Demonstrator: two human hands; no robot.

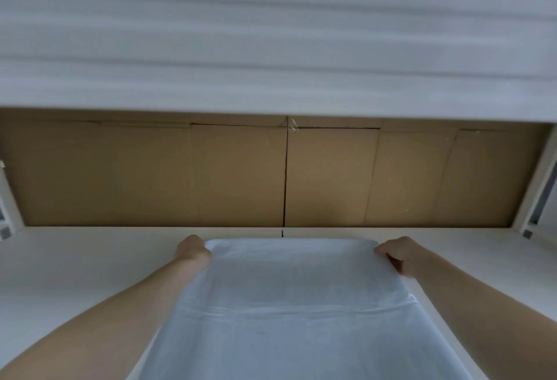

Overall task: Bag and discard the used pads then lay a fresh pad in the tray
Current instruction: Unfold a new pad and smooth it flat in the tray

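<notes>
A fresh white pad (295, 304) is spread out flat in front of me, reaching from the bottom of the view up to the far edge. My left hand (193, 248) grips its far left corner with curled fingers. My right hand (398, 254) pinches the far right corner. Both forearms run along the pad's sides. A crease crosses the pad at about mid-length. The tray is hidden under the pad, and no used pads or bag are in view.
A brown cardboard panel (211, 175) stands upright just beyond the pad, set in a white frame (536, 181). A blurred white surface (271, 33) fills the upper half. Pale floor (75, 274) lies on both sides of the pad.
</notes>
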